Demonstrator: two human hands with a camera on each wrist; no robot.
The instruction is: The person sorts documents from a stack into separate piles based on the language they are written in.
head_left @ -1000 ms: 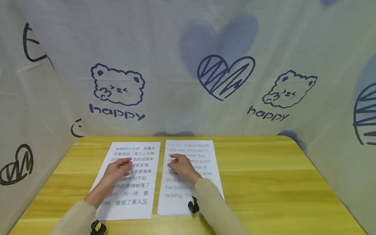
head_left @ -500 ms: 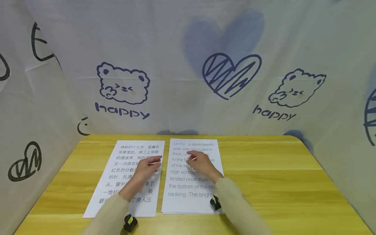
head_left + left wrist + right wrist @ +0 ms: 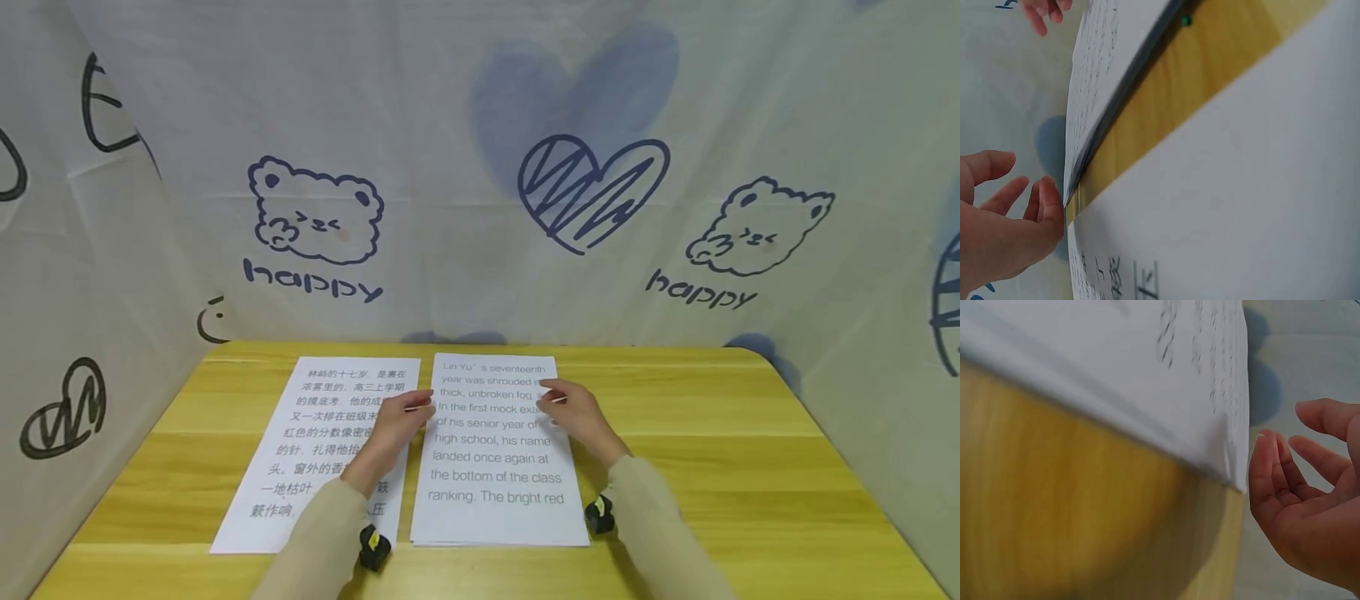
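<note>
A stack of white sheets with large English print [image 3: 487,467] lies flat, its thickness showing at the edge in both wrist views. My left hand [image 3: 393,429] hovers at its left edge with relaxed, slightly bent fingers and nothing held. On the opposite side, my right hand [image 3: 581,417] is at the right edge, thumb and fingers apart. In the right wrist view the right hand [image 3: 1310,494] curves loosely beside the far end of the paper. To the left lies a white sheet with Chinese print [image 3: 300,450], partly covered by my left forearm.
Both papers lie on a yellow wood-grain table [image 3: 697,467], a narrow strip of it showing between them. A white cloth [image 3: 450,258] with bear and heart drawings hangs behind and at the sides. Black wrist devices [image 3: 374,547] sit on both sleeves.
Both hands have moved rightward, the left from over the Chinese sheet to the gap, the right from over the English print to its right edge. The head view has shifted slightly.
</note>
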